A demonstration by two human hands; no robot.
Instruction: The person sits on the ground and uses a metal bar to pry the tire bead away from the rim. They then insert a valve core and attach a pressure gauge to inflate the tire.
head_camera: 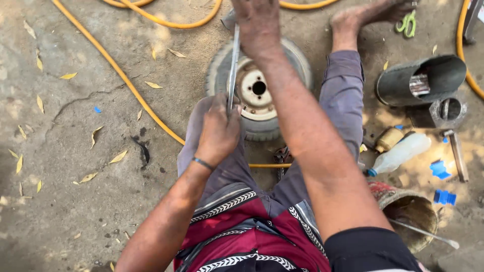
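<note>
We sit on the floor (75,211), wheel (258,90) between our legs. Left hand (219,132) grips the bar's (233,65) lower end, right hand (258,22) closes over its top, keeping it upright against the rim for leverage.

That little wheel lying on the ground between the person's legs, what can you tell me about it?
The small wheel lies flat on the cracked concrete ground, one face turned up. It has a worn, dusty grey rubber tyre around a pale, rust-stained metal rim with a dark centre hole and a ring of bolt holes. A long flat metal bar stands against its left side, gripped low by the left hand and at the top by the right hand. The person's legs flank it.
</note>
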